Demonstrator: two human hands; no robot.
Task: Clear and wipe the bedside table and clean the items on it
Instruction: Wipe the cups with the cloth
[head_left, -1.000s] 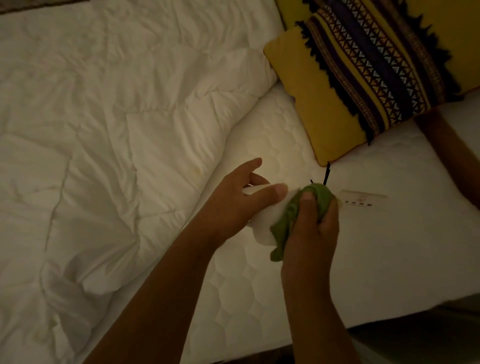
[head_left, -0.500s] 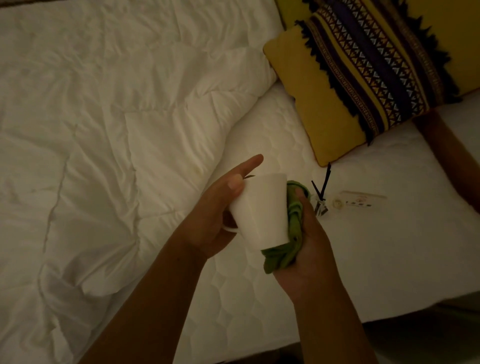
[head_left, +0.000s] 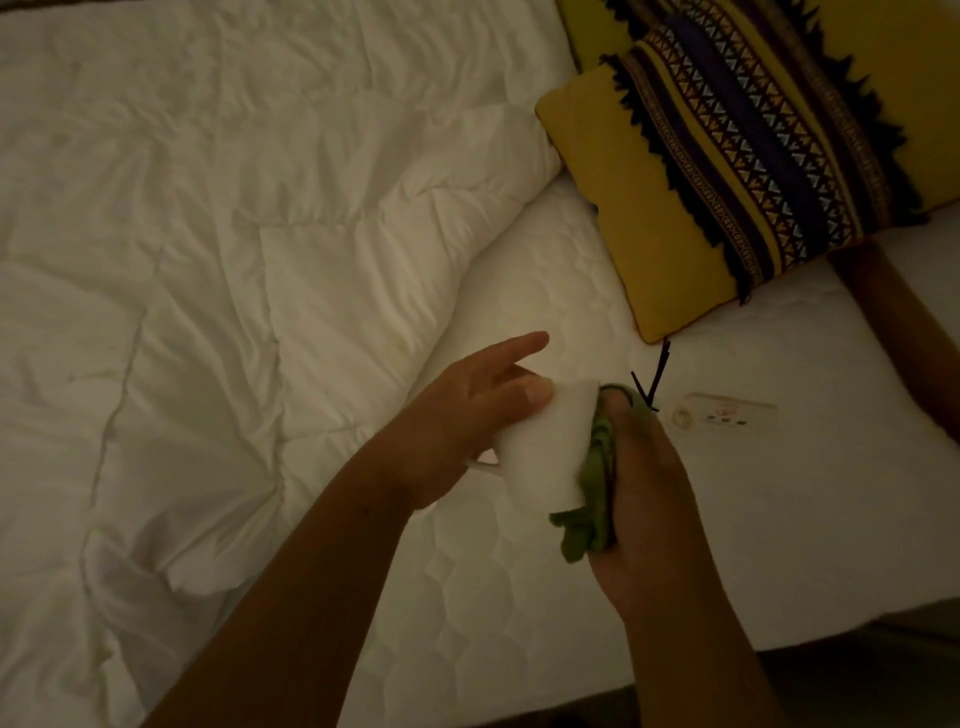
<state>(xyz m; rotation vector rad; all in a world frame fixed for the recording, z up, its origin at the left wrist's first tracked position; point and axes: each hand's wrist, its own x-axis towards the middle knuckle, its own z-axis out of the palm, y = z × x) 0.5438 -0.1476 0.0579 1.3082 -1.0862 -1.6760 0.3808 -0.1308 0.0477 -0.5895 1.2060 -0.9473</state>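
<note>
White mug (head_left: 545, 447) held over the quilted mattress (head_left: 467, 597), clamped in the left hand (head_left: 457, 421): thumb pressed on the side wall near the rim, forefinger stretched straight out past it, other fingers hidden behind the mug. Handle poking out low at the heel of that hand. Green cloth (head_left: 592, 499) bunched against the mug's right side, pinched there by the right hand (head_left: 644, 499), fingers closed together around the cloth, a loose end hanging out below the palm. Cloth touching the mug wall from near the rim down to the base.

Just beyond the right fingertips, flat on the mattress: a thin black hair clip (head_left: 655, 376), prongs spread in a V, and just right of it a pale remote control (head_left: 722, 415) with a few small dark buttons. Farther out past both, a yellow cushion (head_left: 727, 171) with dark woven bands and black fringe, one corner reaching down toward the clip. Left of the left hand, a rumpled white duvet (head_left: 208, 260), its folded edge lying on the mattress close behind the outstretched forefinger. Dim light throughout; mug interior not visible
</note>
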